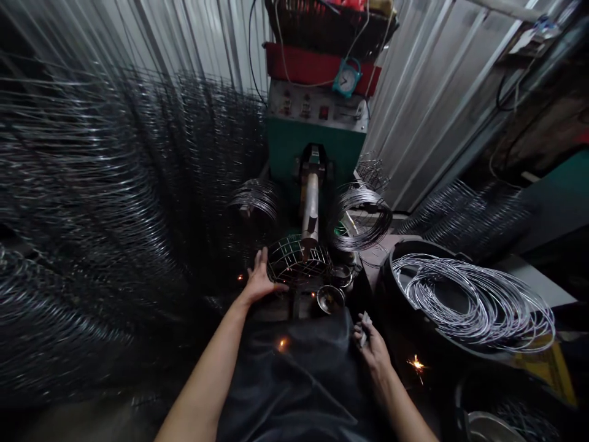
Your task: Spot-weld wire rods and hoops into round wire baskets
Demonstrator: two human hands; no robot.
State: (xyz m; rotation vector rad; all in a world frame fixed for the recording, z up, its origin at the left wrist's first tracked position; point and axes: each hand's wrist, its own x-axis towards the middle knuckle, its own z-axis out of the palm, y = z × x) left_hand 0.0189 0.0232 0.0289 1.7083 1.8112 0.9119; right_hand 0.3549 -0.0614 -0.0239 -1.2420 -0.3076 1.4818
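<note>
1. The round, dome-shaped cage of thin silver steel wire (299, 263) sits at the tip of the grey metal arm (310, 205) of the green spot welder (313, 147), low and just in front of the person's body. It looks light and stiff, though springy under load. The smooth wire may slip a little, so the firmest hold is probably the outer rim hoop or a crossing of bars, away from any cut ends. Metal near the sparks may be hot.
2. The left grip (260, 277) is spread wide, its thumb side appearing to touch the cage's near edge.
3. The right grip (373, 351) is pressed together, pinching a small pale metal piece (365, 325) whose exact kind is hard to tell.
4. A polished steel bowl (330, 299) lies just beside the cage, and orange sparks (416, 363) fly near the right grip.
5. Coils of silver wire (361, 218) hang beside the arm, and loose silver wire hoops (469, 301) fill a black round tub (414, 258) to the right.
6. Dense rows of hanging dark wire cages (101, 184) fill the left side, against a corrugated metal wall (414, 104).
</note>
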